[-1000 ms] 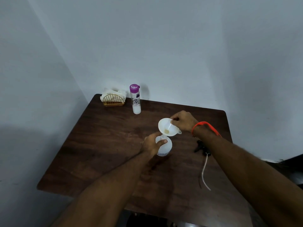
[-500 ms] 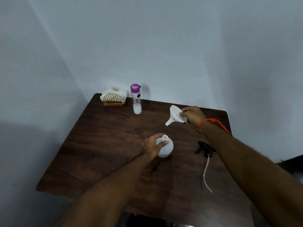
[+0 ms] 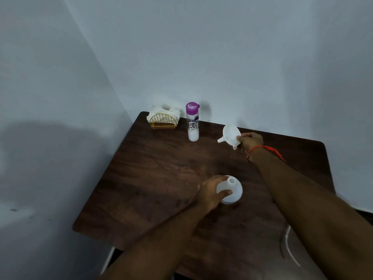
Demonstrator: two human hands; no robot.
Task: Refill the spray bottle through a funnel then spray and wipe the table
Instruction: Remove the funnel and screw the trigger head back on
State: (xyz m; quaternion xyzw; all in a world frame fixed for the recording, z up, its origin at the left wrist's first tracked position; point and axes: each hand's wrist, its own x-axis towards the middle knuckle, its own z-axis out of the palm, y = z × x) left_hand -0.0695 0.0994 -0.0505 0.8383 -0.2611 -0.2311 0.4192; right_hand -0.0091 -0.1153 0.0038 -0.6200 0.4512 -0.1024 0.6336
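The white spray bottle (image 3: 232, 190) stands uncapped on the dark wooden table (image 3: 161, 178), near its middle. My left hand (image 3: 212, 193) grips the bottle's left side, thumb across its shoulder. My right hand (image 3: 250, 141) pinches the rim of the white funnel (image 3: 230, 134) near the table's far edge, with the spout pointing left and low over the tabletop. A clear water bottle with a purple cap (image 3: 193, 122) stands at the back. The spray head is hidden behind my right forearm; only its white dip tube (image 3: 289, 249) shows.
A gold wire holder with white tissues (image 3: 163, 119) sits in the table's far left corner. Pale walls close in behind and on the left. The table's right edge is near my right forearm.
My right hand lifted the funnel off the spray bottle's neck and carried it back and to the right. My left hand stayed on the bottle.
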